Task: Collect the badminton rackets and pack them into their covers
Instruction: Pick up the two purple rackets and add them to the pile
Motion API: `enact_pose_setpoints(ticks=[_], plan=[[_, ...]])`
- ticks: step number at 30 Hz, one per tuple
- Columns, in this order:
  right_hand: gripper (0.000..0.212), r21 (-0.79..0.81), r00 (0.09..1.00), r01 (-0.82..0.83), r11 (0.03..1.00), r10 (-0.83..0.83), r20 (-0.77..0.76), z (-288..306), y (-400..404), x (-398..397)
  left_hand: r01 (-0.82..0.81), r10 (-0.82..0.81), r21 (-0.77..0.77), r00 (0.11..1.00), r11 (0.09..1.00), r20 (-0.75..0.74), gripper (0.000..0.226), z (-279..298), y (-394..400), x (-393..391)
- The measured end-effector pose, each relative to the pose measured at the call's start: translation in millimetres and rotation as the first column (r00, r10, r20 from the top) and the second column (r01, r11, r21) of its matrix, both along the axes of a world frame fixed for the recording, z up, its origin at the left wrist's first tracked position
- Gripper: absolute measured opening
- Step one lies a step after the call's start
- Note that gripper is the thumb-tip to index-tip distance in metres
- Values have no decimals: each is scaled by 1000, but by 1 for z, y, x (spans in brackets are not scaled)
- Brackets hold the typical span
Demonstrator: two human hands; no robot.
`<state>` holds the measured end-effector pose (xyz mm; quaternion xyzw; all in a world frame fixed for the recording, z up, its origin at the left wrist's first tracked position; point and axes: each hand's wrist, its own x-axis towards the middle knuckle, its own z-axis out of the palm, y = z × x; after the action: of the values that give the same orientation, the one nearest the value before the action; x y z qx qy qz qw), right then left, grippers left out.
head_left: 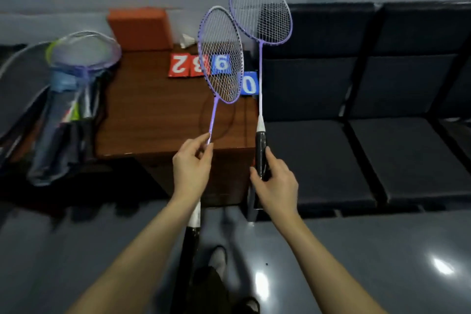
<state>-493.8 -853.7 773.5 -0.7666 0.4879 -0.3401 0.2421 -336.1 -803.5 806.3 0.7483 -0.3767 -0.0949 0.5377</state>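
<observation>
Left hand [191, 164]: fingers pinch the thin purple shaft of the left racket [221, 57], head tilted over the counter [153, 115]. Right hand [276, 186]: fingers curled round the black grip of the right racket [260, 9], upright. More rackets in covers [63, 99] lie at the counter's left edge.

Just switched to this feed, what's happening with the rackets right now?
A person holds two purple rackets upright over a wooden table. The left hand pinches the shaft of the left racket; the right hand grips the black handle of the right racket. Neither is in a cover yet. More rackets in covers lie left of the table, with score cards and an orange block behind.
</observation>
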Motion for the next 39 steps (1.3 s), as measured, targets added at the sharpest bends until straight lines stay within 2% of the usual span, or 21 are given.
enact_pose_setpoints(ticks=[9,20,25,32,39], plan=[[60,-56,962,-268,962,270,45,13,58,145,-285,286,-55,958,957,8,24,17,96,141],[58,-52,952,-298,953,301,59,20,97,354,-318,320,-38,945,947,67,38,26,142,353],[69,-2,947,-315,949,315,71,22,92,395,-271,272,-12,960,962,70,41,26,132,409],[64,7,938,-344,939,344,43,6,67,436,-268,269,64,963,961,4,38,5,84,465],[60,41,891,-451,891,453,-27,-22,35,455,-244,261,194,963,950,-68,38,-22,32,495]])
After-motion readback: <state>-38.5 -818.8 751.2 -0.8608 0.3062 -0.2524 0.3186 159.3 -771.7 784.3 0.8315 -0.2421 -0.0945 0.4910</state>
